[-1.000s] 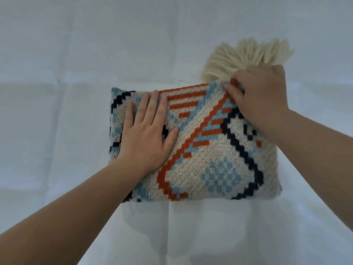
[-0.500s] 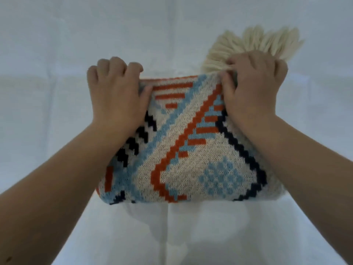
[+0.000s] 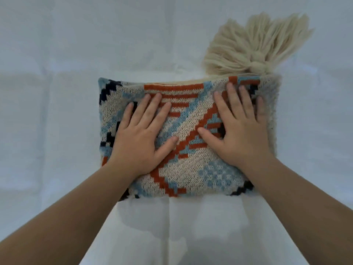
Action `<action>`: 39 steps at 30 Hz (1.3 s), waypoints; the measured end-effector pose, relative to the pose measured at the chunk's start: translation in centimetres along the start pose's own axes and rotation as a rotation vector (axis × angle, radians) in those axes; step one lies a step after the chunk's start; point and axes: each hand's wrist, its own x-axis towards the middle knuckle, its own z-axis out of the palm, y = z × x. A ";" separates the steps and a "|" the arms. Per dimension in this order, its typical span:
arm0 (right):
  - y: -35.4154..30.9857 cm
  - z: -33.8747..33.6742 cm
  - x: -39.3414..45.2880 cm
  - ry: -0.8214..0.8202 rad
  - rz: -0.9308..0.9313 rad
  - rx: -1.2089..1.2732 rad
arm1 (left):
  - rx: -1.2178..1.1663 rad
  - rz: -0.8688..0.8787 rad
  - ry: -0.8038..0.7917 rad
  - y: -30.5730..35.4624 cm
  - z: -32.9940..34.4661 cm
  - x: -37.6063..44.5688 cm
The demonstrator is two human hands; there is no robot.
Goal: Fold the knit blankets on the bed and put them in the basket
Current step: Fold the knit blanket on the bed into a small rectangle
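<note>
blanket (image 3: 191, 142) folded, long axis left-right on bed (image 3: 47, 131) | left hand (image 3: 142, 136), right hand (image 3: 240, 129) flat on top, grip empty | basket unseen

One head-worn view, looking forward and down at the bed.

I have only this single wide-angle camera, so no second view overlaps it. It sits above and behind my forearms, which enter from the bottom corners, and faces the white bedsheet (image 3: 57, 131) at close range. The folded knit blanket (image 3: 191, 121) fills the centre of frame, its tassels (image 3: 254, 46) toward the far side, with the sheet running past every edge.
</note>
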 end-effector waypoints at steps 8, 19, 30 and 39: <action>0.2 -0.9 1.5 0.028 0.065 0.065 | -0.021 -0.051 0.092 -0.4 -0.9 0.7; 5.8 0.1 3.3 0.028 0.096 0.065 | -0.071 -0.091 0.054 -2.1 0.9 1.1; 3.1 -2.5 0.1 0.070 0.309 0.327 | -0.171 -0.327 0.104 -1.2 -0.5 -2.0; 1.9 -4.6 -5.3 -0.141 0.811 1.100 | -1.554 -1.131 -0.143 -3.1 -3.4 -5.3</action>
